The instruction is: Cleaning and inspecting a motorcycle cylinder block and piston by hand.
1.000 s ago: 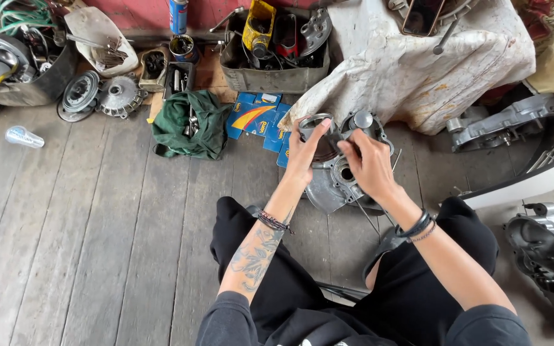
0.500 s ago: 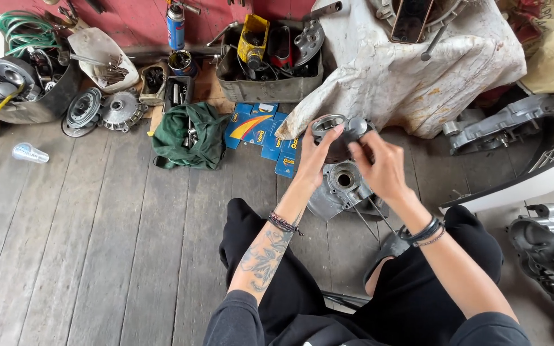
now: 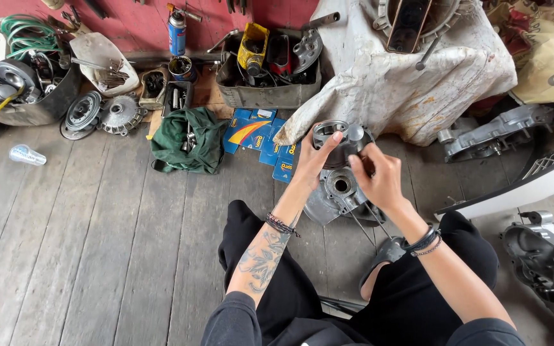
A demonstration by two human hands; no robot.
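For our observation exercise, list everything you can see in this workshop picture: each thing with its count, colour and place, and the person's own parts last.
engine casing: one, grey metal, on the floor before the person
cylinder part: one, grey metal, held above the casing
green cloth: one, on the planks, left of centre
blue boxes: several, blue with yellow, right of the cloth
grey tray: one, full of tools, by the red wall
spray can: one, blue, against the wall
round metal discs: two, grey, far left
green hose: one coil, top left
plastic bottle: one, clear, lying at left
white cloth: one, stained, draped over a bulky thing, top right
left hand: on the cylinder part
right hand: on the cylinder part
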